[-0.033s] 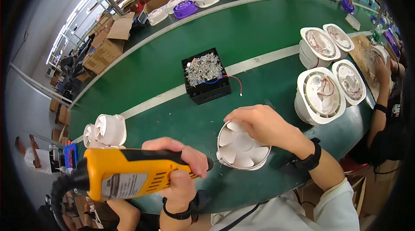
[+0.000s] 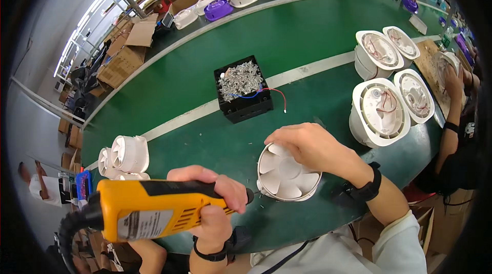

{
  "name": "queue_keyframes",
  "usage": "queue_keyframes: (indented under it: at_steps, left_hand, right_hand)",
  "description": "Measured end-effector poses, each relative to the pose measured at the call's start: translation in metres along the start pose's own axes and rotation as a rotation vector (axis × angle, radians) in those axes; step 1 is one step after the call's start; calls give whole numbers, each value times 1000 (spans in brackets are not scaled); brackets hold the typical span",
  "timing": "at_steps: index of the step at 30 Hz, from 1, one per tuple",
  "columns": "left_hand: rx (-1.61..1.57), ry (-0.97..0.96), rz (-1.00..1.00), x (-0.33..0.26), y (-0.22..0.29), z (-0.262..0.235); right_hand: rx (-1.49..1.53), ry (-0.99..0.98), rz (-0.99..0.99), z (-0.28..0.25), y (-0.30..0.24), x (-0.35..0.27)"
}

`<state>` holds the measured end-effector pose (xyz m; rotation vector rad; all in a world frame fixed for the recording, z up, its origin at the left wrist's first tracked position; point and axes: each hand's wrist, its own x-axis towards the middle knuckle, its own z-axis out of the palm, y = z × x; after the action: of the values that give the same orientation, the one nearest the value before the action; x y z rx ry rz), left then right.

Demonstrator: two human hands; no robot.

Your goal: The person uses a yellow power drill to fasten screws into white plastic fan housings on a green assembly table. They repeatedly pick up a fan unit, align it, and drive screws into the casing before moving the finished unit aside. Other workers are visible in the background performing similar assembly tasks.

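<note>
In my left hand (image 2: 218, 199) is a yellow-and-black electric screwdriver (image 2: 154, 210), held level with its fingers wrapped around the front. The tip meets the lower left side of a white fan housing (image 2: 260, 184), or comes very close to it; I cannot tell which. My right hand (image 2: 310, 146) grips that housing by its upper right rim, partly covering the white fan blades (image 2: 287, 171) inside. Tiny loose screws lie on the green table near the tip. Beyond my hands stands a black box (image 2: 248, 112) filled with small metal screws (image 2: 241, 82), a red and a blue wire draped over it.
Several white housings with wires inside (image 2: 379, 110) stand at the right, beside a co-worker's hand (image 2: 453, 82) on another white part. More white fan housings (image 2: 130, 153) sit at the left. White and purple shells (image 2: 219, 9) line the far table. A thick black cable (image 2: 66, 238) trails from the screwdriver.
</note>
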<state>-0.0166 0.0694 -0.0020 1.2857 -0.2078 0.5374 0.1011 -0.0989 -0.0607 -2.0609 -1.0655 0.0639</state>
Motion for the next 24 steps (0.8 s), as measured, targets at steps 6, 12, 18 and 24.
queue_keyframes:
  at_steps: [6, 12, 18, 24]
  left_hand:
    - [161, -20, 74, -3, -4, 8]
    - [174, -42, 83, 0, -6, 5]
    - [202, -46, 70, 1, -7, 7]
    - [40, -74, -66, -7, 1, 8]
  right_hand:
    - [-5, -6, -14, 0, 2, 2]
    - [-2, -21, 4, -1, 3, 2]
    - [-7, -8, 4, 1, 4, 3]
    - [-1, -14, 17, 1, 6, 1]
